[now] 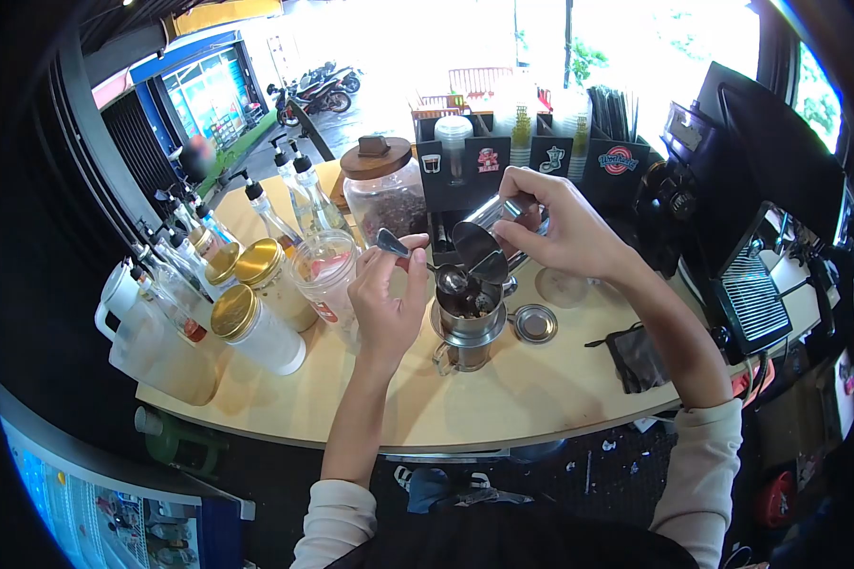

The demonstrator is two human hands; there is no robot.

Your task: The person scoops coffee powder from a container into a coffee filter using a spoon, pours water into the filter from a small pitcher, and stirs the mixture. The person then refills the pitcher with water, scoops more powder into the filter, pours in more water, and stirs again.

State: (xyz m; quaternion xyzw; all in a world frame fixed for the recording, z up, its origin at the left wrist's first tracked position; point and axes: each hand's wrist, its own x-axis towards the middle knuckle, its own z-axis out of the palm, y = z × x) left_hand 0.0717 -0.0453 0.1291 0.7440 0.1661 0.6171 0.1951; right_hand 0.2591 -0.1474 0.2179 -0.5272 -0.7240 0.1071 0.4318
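Note:
My left hand point(389, 294) pinches a metal spoon point(452, 280), its bowl over the mouth of a metal drip coffee filter point(470, 330). Fingers of my right hand point(560, 223) wrap round a shiny metal cup point(481, 248), tilted with its mouth facing down toward the spoon and filter. Dark contents show inside the filter. Beneath it stands a glass mug point(467, 357), with its handle on the left. A round metal lid point(535, 323) lies on the table just right of the filter. Whether anything is flowing from the cup is hard to make out.
Left of my hands stand a clear plastic cup point(324, 270), gold-lidded jars point(256, 327), a pitcher point(152, 341) and several pump bottles. Behind are a wooden-lidded jar point(384, 194) and a black cup organizer point(460, 180). A dark cloth pouch point(640, 357) and coffee machine point(750, 294) are at right.

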